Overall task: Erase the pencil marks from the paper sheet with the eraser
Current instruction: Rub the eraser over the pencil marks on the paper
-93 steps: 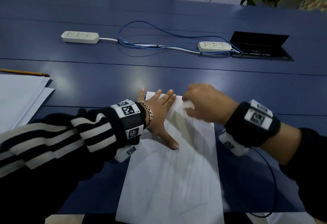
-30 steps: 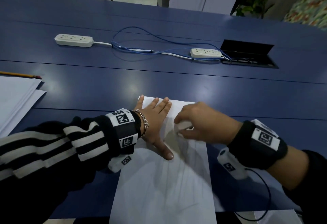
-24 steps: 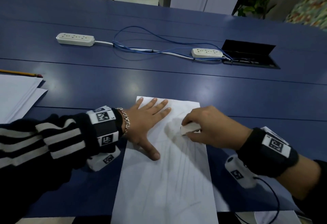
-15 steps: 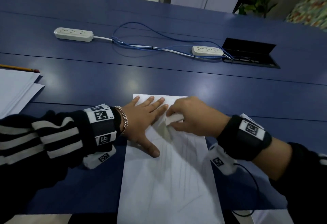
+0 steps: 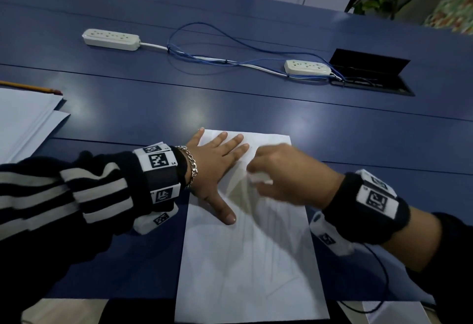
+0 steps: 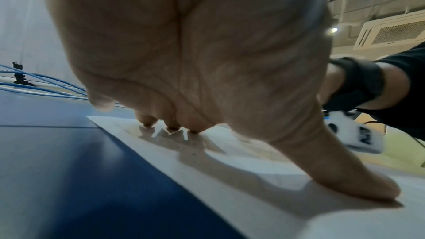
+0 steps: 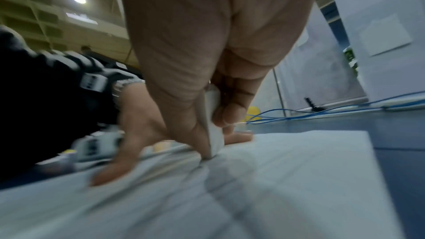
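Note:
A white paper sheet [image 5: 250, 259] with faint pencil lines lies on the blue table [image 5: 230, 108] in front of me. My left hand [image 5: 217, 167] lies flat on its upper left part, fingers spread and thumb pressing down [image 6: 358, 183]. My right hand [image 5: 289, 175] pinches a small white eraser [image 5: 259, 178] between thumb and fingers. In the right wrist view the eraser [image 7: 212, 130] stands on edge with its lower corner touching the paper [image 7: 276, 179]. The right hand is motion-blurred. The sheet [image 6: 230, 179] shows faint lines under the left palm.
A stack of white paper [image 5: 23, 118] with a pencil [image 5: 30, 87] lies at the left edge. Two white power strips [image 5: 111, 39] [image 5: 307, 67] and blue cables [image 5: 230, 49] cross the far table beside an open cable hatch [image 5: 371, 72]. A loose sheet [image 5: 396, 313] lies bottom right.
The right hand has kept rubbing the eraser back and forth across the upper part of the sheet, now a little lower and right of half a second ago. The left hand stays flat.

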The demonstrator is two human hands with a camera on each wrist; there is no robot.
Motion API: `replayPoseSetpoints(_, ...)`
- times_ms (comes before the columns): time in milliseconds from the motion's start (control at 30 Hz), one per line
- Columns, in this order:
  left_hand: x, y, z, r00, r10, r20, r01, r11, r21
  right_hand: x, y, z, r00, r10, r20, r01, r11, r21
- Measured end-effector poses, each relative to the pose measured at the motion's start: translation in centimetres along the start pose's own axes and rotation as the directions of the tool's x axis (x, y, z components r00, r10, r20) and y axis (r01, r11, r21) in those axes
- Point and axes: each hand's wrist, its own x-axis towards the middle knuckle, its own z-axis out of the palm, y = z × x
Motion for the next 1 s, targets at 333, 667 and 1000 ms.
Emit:
replayPoseSetpoints(333,-0.1,0.3,-0.4,1.000,-0.018,0.005,0.018,1.000,0.010,0.0,-2.2,-0.3,1.000,-0.005,-0.012,0.005,1.000,0.012)
replayPoseSetpoints(667,-0.1,0.5,-0.3,0.999,-0.043,-0.013,0.043,0.999,0.023,-0.6,-2.6,-0.1,1.000,-0.013,0.002,0.013,0.999,0.033)
replayPoseSetpoints(1000,-2.6,1.0,0.0,0.977,-0.195,-0.084,0.198,0.980,0.027,-7.1,-1.7,1.2,0.968,0.252,0.002,-0.251,0.964,0.084)
